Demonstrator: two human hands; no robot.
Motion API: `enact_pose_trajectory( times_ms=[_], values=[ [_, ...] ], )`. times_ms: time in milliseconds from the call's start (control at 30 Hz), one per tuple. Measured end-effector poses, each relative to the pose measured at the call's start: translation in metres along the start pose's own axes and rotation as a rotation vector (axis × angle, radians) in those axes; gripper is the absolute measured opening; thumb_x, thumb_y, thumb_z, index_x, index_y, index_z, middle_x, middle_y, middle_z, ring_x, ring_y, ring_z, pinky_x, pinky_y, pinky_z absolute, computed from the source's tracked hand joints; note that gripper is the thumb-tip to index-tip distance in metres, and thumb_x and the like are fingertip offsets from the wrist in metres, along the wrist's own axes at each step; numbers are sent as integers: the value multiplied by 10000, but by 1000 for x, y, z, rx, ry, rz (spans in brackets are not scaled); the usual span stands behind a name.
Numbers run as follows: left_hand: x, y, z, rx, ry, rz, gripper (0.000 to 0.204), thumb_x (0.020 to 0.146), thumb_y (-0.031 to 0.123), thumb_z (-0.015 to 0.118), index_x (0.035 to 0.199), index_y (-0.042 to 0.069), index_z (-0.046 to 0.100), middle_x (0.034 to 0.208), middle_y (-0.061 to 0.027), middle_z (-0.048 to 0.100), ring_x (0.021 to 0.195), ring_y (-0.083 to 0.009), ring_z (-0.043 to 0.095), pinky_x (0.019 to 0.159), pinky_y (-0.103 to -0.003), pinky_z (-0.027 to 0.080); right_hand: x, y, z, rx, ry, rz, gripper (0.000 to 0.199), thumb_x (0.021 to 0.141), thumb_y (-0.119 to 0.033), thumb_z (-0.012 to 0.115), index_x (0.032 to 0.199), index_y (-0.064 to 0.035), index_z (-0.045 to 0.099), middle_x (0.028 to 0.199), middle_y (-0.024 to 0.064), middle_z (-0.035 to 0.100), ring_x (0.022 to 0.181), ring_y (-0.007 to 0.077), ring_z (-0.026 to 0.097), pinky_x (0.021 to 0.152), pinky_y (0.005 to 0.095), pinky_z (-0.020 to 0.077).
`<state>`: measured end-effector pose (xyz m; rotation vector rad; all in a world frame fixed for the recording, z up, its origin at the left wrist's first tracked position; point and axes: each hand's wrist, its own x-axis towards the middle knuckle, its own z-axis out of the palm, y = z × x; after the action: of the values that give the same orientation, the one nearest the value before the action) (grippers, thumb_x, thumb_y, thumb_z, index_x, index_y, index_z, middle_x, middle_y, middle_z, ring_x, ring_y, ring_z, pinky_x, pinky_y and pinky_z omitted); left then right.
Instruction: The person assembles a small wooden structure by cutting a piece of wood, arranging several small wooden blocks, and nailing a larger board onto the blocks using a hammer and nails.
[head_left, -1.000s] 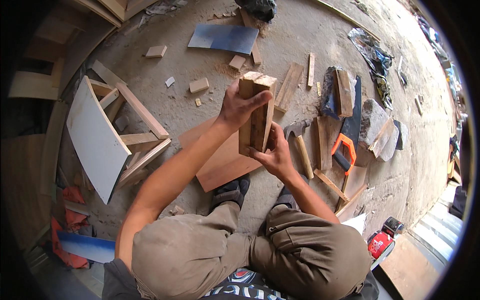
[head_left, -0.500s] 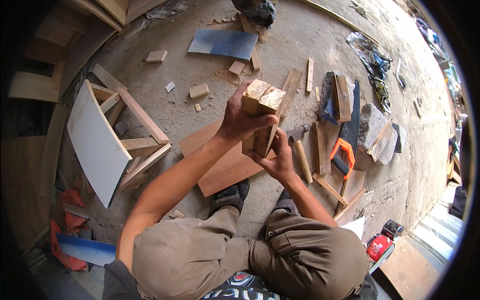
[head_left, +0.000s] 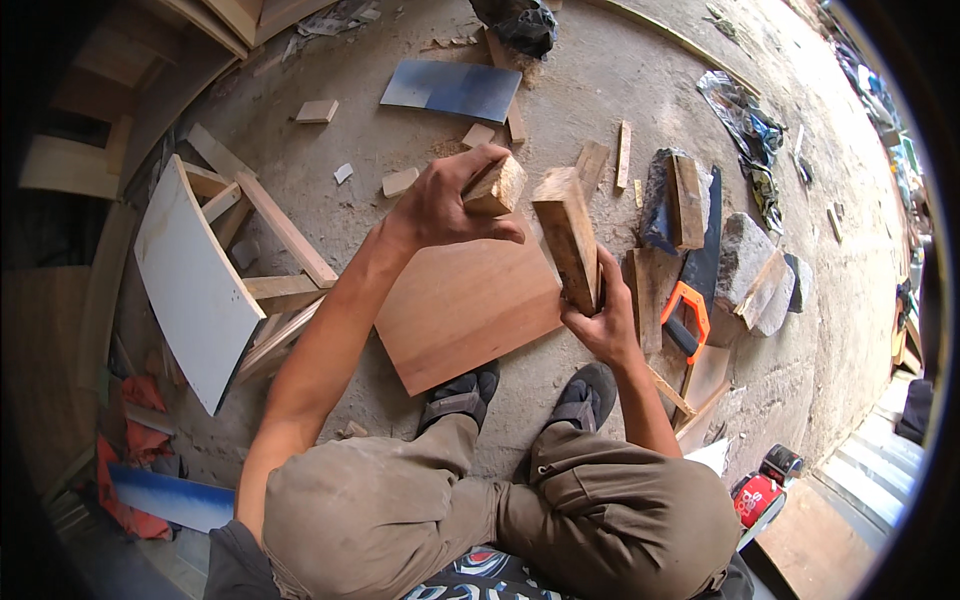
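Observation:
My left hand is closed round a short wood block, whose pale, rough cut end faces up. In my right hand is a second wood block, longer-looking and tilted, gripped near its lower end. A gap separates the two blocks. Beneath them on the floor lies a flat plywood board, just ahead of my feet.
At the right, a handsaw with an orange handle lies by wood offcuts and stone blocks. A white-panelled wooden frame stands left. Ahead are a blue panel and small wood pieces. A red tape roll sits at lower right.
The two blocks, held together before, are now apart. My left hand has moved left with one block, and my right hand has moved right with the other.

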<state>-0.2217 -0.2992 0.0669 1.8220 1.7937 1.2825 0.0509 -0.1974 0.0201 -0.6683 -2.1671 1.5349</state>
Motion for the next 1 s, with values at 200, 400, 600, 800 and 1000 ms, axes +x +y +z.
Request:
enact_pose_trajectory(
  times_ms=[200, 400, 600, 800, 1000],
  values=[
    [1, 7, 5, -12, -109, -109, 778, 718, 577, 837, 1224, 55, 561, 989, -115, 686, 922, -218, 678, 806, -369, 541, 3, 3, -14, -125, -84, -71, 769, 666, -82, 717, 1380, -13, 441, 1035, 217, 649, 956, 343, 666, 871, 373, 509],
    [3, 19, 3, -86, -188, -397, 769, 727, 616, 805, 1193, 39, 599, 942, -161, 693, 856, -259, 689, 785, -395, 539, -1, 5, -9, -96, -92, 1, 730, 755, -156, 793, 1383, -14, 449, 1059, 159, 673, 988, 222, 640, 891, 331, 495],
    [-11, 11, 6, -354, -107, -470, 704, 745, 577, 815, 1139, 28, 617, 913, -87, 658, 851, -170, 610, 779, -335, 509, -2, 10, -14, -62, -150, -10, 645, 816, -250, 817, 1320, 2, 503, 1033, 199, 690, 961, 252, 684, 860, 364, 518],
    [-19, 2, 11, -371, -129, -444, 723, 802, 590, 766, 1228, 48, 549, 1004, -36, 615, 930, -125, 570, 800, -297, 488, 3, -8, -20, -114, -223, 46, 621, 804, -263, 832, 1276, 24, 546, 974, 194, 696, 925, 207, 685, 836, 344, 526],
    [-21, -8, 10, -414, -171, -668, 875, 777, 720, 707, 1220, -17, 540, 1018, -99, 640, 910, -148, 630, 765, -329, 546, 30, -33, -46, -154, -353, 209, 646, 819, -368, 819, 1271, 31, 591, 1007, 164, 711, 929, 193, 673, 848, 339, 519]
  ],
)
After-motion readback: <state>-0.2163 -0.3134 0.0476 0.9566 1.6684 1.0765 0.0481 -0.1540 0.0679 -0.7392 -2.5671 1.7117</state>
